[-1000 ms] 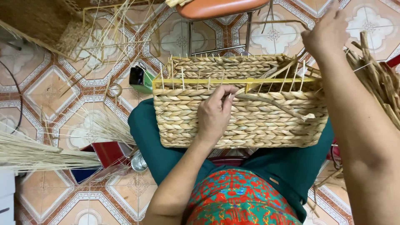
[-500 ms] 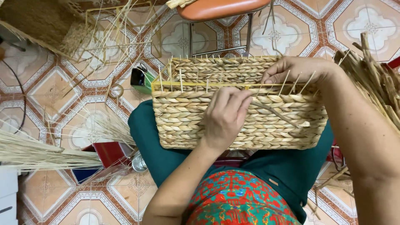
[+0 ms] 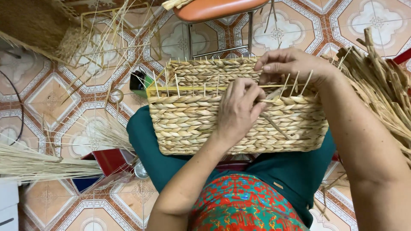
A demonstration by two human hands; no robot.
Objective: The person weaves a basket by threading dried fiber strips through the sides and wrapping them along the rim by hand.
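Head view looks down on the basket (image 3: 192, 124) lying across my lap, a rectangular one of plaited straw with a yellow frame (image 3: 188, 89) along its unfinished rim and thin stakes (image 3: 295, 83) standing up from it. My left hand (image 3: 239, 109) presses flat on the near wall, fingers pinching a strand (image 3: 267, 101) at the rim. My right hand (image 3: 291, 64) curls over the far edge, fingers bent on the weave. What lies inside the basket I cannot tell. Loose straw (image 3: 381, 81) is heaped beside my right arm.
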